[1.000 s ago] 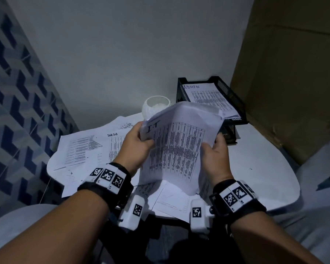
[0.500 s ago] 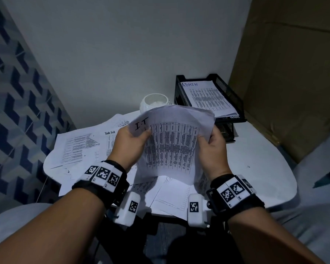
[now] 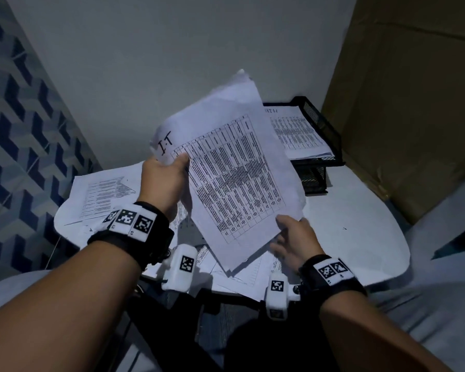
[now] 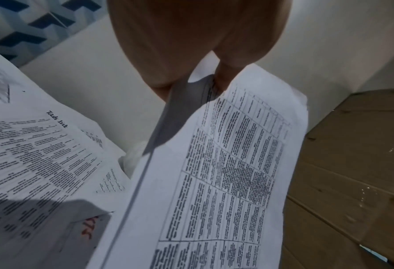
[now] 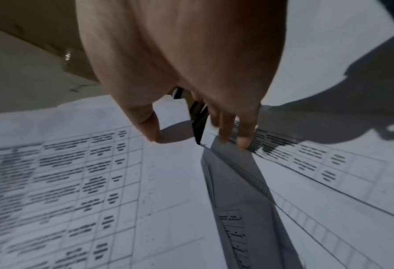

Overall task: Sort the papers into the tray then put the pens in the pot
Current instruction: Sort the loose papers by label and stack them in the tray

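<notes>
My left hand (image 3: 164, 183) pinches the top corner of a sheaf of papers (image 3: 234, 167) marked "I.T", raised above the white table (image 3: 360, 224); my right hand (image 3: 295, 240), fingers relaxed and spread, touches its lower edge. The black tray (image 3: 322, 124), with papers inside, sits just behind.

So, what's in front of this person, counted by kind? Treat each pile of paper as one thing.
Hands: 2, left hand and right hand
Paper lots: 3, held bundle, tray stack, loose spread
Black mesh tray: 1
White table: 1
Pens in view: 0
Total: 7
</notes>
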Tool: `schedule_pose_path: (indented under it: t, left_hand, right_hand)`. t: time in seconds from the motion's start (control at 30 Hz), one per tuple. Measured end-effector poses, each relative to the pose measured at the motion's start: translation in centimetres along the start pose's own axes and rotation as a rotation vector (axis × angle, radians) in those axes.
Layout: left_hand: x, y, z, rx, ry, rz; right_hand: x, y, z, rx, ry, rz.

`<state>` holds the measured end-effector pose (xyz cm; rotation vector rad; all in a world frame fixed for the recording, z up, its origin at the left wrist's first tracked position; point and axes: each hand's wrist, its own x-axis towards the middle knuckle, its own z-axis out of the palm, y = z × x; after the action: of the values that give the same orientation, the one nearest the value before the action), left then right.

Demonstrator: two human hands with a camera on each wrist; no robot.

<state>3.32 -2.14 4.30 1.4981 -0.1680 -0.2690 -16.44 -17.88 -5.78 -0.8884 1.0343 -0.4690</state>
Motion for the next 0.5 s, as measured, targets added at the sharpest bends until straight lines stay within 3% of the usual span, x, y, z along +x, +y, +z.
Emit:
schedule_pose_path:
  t: [0.2, 0.37, 0.5]
  left_hand:
    - [0.7, -0.5, 0.0, 0.02, 0.035, 0.008]
    - [0.7, -0.3, -0.1, 0.075, -0.004, 0.023]
    - [0.4, 0.2, 0.1, 0.108, -0.085, -0.003]
  right_hand:
    - [-0.5, 0.7, 1.1, 0.165, -0.168, 0.134]
    - [-0.1, 1.2, 1.0, 0.256, -0.128, 0.172]
    - [1.0, 2.0, 0.7, 0.192, -0.034, 0.169]
